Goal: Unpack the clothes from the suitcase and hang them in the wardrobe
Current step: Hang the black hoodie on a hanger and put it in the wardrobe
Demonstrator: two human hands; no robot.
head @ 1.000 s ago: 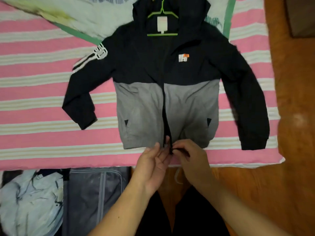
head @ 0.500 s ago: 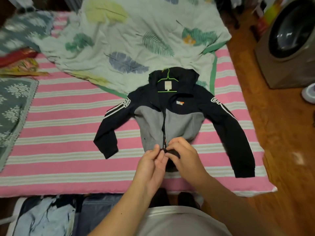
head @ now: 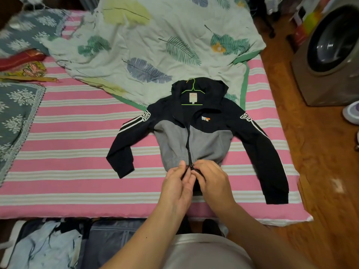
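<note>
The step in hand looks like fastening the jacket before it goes to the wardrobe: the dark and grey garment lies face up on the pink striped bed, already threaded on a green hanger whose hook pokes out at the hood. Both hands meet at the bottom hem, right at the foot of the zipper. The left hand has its grip pinched on the left edge of the hem beside the zip, thumb up against the fabric; the right hand has curled fingers closed on the opposite edge, seemingly working the slider, though the slider itself is too small to make out. The zip line above them appears closed along the grey part, while the collar lies open. The next move, as I judge it, calls for keeping the hem taut with one hand while the other runs the pull, then lifting the whole thing by the hanger hook. At the lower left, on the floor against the bed, the suitcase lies open; one half holds crumpled pale blue clothing, the other shows a dark zipped divider panel whose contents are hidden. A leaf-print quilt is bunched beyond the jacket.
</note>
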